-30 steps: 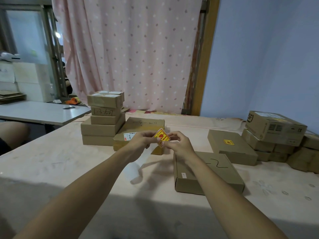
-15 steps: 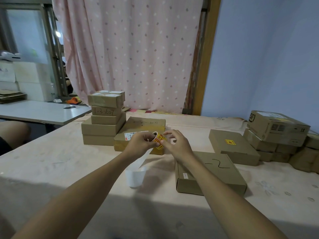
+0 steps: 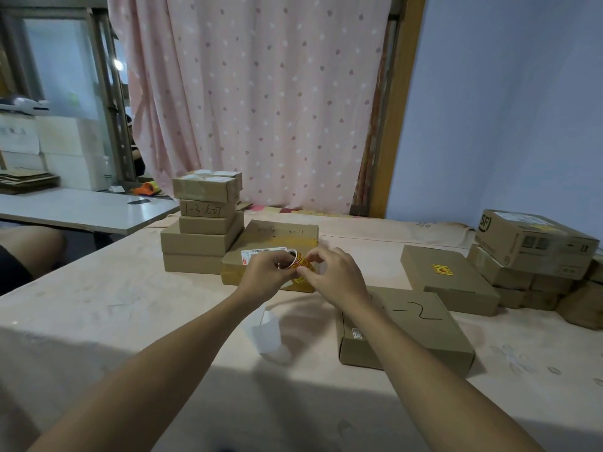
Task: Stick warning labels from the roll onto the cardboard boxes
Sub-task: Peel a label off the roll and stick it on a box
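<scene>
Head view: gripped the label roll (image 3: 298, 261) in the left hand (image 3: 266, 272), fingers curled round it, up off the table (image 3: 130, 305) and in front of the wide box (image 3: 280, 236). Pinched at the roll's outer wrap with the right hand (image 3: 336, 275), thumb and forefinger closed on its edge. Swung it round from a second earlier: then a yellow label face-on, now end-on, hollow core showing. Left the white backing strip (image 3: 269, 331) trailing below the hands. Looked like hunting for the next label's edge, with nothing peeled free yet. Kept the flat box (image 3: 424, 334) marked 2 waiting beside the right arm, no label visible on top, probably next.
</scene>
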A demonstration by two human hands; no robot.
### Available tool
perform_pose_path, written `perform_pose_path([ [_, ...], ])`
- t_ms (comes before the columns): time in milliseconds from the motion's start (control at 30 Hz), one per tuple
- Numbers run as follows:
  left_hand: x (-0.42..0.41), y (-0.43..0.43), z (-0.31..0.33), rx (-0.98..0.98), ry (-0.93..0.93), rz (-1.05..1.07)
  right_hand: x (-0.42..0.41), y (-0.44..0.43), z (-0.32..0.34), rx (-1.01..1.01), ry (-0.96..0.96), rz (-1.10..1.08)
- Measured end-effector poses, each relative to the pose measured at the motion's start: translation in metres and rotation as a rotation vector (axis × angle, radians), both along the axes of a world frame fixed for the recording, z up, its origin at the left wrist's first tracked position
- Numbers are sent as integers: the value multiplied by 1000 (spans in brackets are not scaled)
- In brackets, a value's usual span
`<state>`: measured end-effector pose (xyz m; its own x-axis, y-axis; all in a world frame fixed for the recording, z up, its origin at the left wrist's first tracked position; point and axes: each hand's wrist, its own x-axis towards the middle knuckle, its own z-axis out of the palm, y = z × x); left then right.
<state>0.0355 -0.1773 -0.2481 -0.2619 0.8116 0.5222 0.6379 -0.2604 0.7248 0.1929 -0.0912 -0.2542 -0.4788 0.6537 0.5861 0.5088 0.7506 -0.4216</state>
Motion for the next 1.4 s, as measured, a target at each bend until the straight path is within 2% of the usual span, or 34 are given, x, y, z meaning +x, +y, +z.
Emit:
perform_pose_path([
  [633, -9, -6, -3, 31, 166, 94, -16, -12, -3, 132, -43, 6],
  [867, -16, -4, -7, -38, 161, 109, -12, -10, -5, 103, 32, -14],
  [967, -17, 0, -11, -92, 163, 116, -9, -6, -5, 33, 100, -60],
  [1200, -21, 2, -18, -182, 195, 128, 9, 7, -4, -305, 332, -101],
  [1400, -20, 6, -32, -267, 346, 141, 28, 16, -7, -450, 490, -77],
])
